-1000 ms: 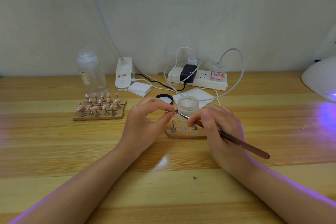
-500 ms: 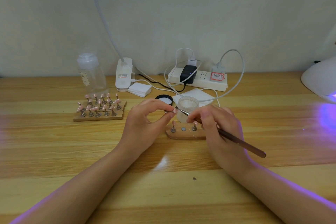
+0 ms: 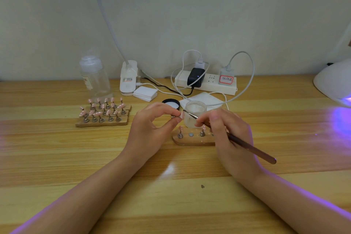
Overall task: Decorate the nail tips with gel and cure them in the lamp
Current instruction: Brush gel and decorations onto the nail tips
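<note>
Head view: pale pink nail tip (image 3: pixel 182 115) meets brush (image 3: pixel 235 141).

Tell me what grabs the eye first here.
Centre: the left hand pinches a small pink nail tip while the right hand touches a thin brown-handled brush to it. Far right, a white domed curing lamp spills purple light across the wooden table.
</note>
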The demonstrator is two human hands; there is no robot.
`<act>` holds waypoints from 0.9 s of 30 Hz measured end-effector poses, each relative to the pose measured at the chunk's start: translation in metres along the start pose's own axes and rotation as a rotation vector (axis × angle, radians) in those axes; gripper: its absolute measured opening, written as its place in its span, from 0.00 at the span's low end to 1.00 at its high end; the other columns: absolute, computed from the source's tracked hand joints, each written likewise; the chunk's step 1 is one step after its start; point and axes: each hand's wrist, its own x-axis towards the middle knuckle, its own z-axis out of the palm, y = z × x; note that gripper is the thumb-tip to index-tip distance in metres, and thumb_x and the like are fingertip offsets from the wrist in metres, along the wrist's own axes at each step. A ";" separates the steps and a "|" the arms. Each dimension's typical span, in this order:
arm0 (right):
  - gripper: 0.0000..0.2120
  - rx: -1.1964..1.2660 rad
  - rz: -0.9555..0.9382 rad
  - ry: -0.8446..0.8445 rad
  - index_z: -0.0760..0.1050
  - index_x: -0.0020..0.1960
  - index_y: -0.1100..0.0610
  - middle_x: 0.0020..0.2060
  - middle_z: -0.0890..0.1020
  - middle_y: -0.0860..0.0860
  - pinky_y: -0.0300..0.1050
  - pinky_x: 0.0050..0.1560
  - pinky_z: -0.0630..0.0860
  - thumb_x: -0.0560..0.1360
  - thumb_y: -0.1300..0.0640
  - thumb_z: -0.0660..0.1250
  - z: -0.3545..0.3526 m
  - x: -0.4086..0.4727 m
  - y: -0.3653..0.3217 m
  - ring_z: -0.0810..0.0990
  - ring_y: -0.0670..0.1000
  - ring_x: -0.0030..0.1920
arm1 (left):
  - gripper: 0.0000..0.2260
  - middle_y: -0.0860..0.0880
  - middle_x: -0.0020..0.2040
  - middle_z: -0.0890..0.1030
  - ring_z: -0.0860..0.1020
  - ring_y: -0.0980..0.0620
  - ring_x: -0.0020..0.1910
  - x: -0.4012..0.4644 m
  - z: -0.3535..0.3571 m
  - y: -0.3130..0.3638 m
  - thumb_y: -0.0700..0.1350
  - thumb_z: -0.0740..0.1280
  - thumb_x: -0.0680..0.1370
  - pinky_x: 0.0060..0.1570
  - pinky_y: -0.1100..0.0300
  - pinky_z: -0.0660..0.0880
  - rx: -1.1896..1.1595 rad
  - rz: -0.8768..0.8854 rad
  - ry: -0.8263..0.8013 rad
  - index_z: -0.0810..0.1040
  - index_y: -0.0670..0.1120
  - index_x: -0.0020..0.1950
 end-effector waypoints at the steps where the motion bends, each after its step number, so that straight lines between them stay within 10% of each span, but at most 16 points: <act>1: 0.16 -0.010 -0.009 -0.006 0.76 0.39 0.48 0.35 0.80 0.42 0.45 0.48 0.71 0.77 0.49 0.52 0.000 0.000 -0.001 0.77 0.45 0.41 | 0.09 0.51 0.41 0.81 0.78 0.58 0.44 0.000 0.000 0.000 0.36 0.73 0.68 0.48 0.73 0.70 -0.001 0.003 0.002 0.80 0.47 0.45; 27: 0.19 0.017 -0.062 -0.046 0.76 0.37 0.53 0.31 0.79 0.44 0.36 0.45 0.65 0.78 0.52 0.51 0.000 -0.005 0.000 0.75 0.36 0.36 | 0.11 0.53 0.41 0.80 0.77 0.59 0.43 0.000 0.001 -0.002 0.35 0.73 0.68 0.48 0.72 0.70 -0.011 0.021 0.014 0.80 0.48 0.45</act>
